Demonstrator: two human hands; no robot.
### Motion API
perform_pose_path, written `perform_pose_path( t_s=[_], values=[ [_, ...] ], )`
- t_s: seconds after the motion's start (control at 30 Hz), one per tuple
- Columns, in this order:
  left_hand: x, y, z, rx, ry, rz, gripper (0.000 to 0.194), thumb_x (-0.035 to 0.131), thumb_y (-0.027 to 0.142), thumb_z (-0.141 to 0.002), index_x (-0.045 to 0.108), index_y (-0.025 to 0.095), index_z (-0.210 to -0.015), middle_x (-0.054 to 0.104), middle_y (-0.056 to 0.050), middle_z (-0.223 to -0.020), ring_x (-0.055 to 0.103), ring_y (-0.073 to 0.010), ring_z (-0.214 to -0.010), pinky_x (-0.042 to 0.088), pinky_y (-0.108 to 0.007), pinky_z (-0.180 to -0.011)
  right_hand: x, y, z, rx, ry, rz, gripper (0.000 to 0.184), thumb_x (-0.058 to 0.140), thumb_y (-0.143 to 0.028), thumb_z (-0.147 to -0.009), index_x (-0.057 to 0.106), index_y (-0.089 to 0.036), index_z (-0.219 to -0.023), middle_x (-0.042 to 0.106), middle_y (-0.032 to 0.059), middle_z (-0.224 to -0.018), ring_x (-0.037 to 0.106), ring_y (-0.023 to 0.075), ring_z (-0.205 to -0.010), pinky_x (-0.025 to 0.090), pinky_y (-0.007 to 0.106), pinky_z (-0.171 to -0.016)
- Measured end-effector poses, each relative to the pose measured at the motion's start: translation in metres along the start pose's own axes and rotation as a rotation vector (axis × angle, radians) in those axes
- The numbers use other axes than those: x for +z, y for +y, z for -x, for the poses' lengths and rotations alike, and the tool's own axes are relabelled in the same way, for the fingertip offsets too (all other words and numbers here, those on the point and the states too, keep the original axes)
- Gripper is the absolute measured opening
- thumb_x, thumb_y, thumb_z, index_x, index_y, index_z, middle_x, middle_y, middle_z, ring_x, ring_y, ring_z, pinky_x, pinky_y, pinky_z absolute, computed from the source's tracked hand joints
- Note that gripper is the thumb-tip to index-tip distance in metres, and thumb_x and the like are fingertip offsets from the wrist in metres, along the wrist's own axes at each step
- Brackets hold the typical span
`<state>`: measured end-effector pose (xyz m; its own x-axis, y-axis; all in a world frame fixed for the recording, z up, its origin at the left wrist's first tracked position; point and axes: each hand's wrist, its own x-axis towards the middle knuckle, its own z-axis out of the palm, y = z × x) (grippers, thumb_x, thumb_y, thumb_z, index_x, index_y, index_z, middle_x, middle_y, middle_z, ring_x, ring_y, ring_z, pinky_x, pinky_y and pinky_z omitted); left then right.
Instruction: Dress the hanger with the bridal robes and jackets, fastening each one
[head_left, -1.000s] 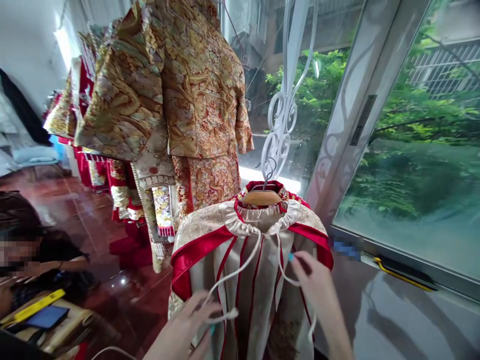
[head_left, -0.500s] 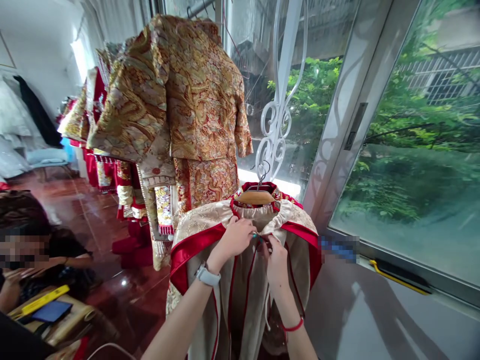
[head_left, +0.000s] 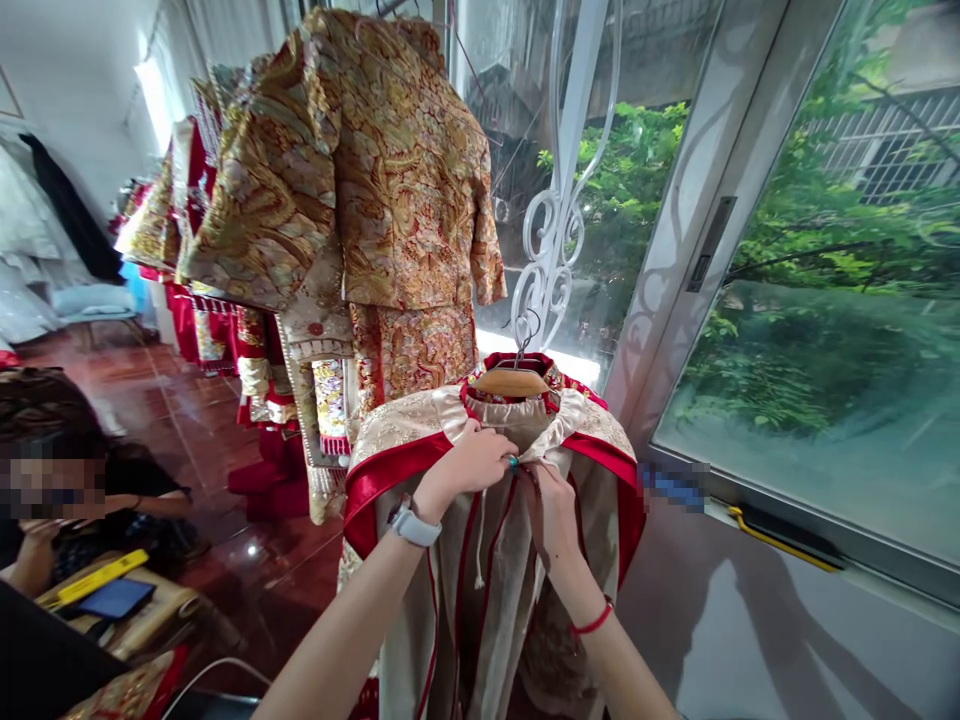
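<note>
In front of me a cream and red garment hangs inside out or open on a wooden hanger, its gathered neckline bunched around the hanger. My left hand is closed at the left end of the neckline, fingertips pinched together. A small teal spot shows at those fingertips; I cannot make out what it is. My right hand pinches the neckline's right end, almost touching the left. A thin white drawstring dangles below my left hand. The fingertips partly hide what they grip.
Behind the garment hangs a gold brocade jacket, with more red and gold clothes on the left. A window and its sill fill the right. At lower left, a person sits by a table holding a yellow object and a blue one.
The drawstring end now hangs below my left hand; before, a white cord hung by my right wrist. Both hands remain at the neckline, close together. The view has shifted slightly.
</note>
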<state>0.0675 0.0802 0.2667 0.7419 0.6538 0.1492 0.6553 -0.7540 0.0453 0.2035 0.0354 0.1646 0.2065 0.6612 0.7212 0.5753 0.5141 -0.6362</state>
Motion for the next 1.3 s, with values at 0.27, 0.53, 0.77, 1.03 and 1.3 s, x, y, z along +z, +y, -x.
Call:
perform_pose_path(
  t_s=[0.27,0.53,0.77,1.03,1.3],
  values=[
    [-0.006,0.005,0.011,0.068,0.067,-0.086,0.030,0.039,0.015,-0.091,0.068,0.020,-0.095,0.072,-0.005,-0.098,0.059,-0.0218,-0.097,0.030,-0.040,-0.090,-0.014,-0.004,0.001,0.380,-0.229,-0.216,0.028,0.058,-0.042,-0.079,0.064,-0.017,-0.070,0.057,0.0000,-0.060,0.048,0.0136,-0.053,0.040,0.024,-0.050],
    [0.004,-0.003,0.065,0.049,0.126,-0.056,0.025,0.046,0.012,-0.088,0.065,0.021,-0.075,0.068,-0.002,-0.082,0.057,-0.0223,-0.094,0.028,-0.045,-0.101,0.001,0.032,0.144,0.577,-0.250,-0.175,0.051,0.057,-0.062,-0.072,0.050,-0.019,-0.044,0.044,-0.0011,-0.040,0.042,0.0146,-0.041,0.035,0.026,-0.042],
    [-0.002,0.003,0.041,-0.525,0.705,0.016,0.033,0.053,0.033,-0.087,0.058,0.021,-0.117,0.057,-0.014,-0.125,0.047,-0.0345,-0.120,0.029,-0.054,-0.103,-0.033,-0.011,0.021,0.374,0.265,0.208,0.065,0.059,-0.051,-0.079,0.051,-0.015,-0.133,0.060,0.0204,-0.122,0.057,0.0347,-0.109,0.046,0.049,-0.093],
    [-0.007,-0.032,0.017,-0.692,0.672,-0.174,0.044,0.041,0.020,-0.088,0.054,0.017,-0.129,0.063,-0.017,-0.126,0.053,-0.0391,-0.119,0.032,-0.061,-0.103,-0.039,0.023,-0.101,0.406,0.209,0.489,0.058,0.047,-0.009,-0.075,0.061,-0.023,-0.129,0.056,0.0203,-0.134,0.049,0.0408,-0.122,0.033,0.064,-0.098],
    [-0.063,-0.065,0.033,-0.623,0.350,-0.118,0.044,0.036,0.013,-0.083,0.068,0.018,-0.112,0.074,-0.014,-0.102,0.068,-0.0343,-0.097,0.050,-0.043,-0.083,-0.116,0.074,-0.140,0.491,-0.061,0.118,0.016,0.060,-0.016,-0.068,0.074,-0.014,-0.074,0.073,0.0105,-0.071,0.066,0.0265,-0.073,0.051,0.036,-0.068]
  ],
)
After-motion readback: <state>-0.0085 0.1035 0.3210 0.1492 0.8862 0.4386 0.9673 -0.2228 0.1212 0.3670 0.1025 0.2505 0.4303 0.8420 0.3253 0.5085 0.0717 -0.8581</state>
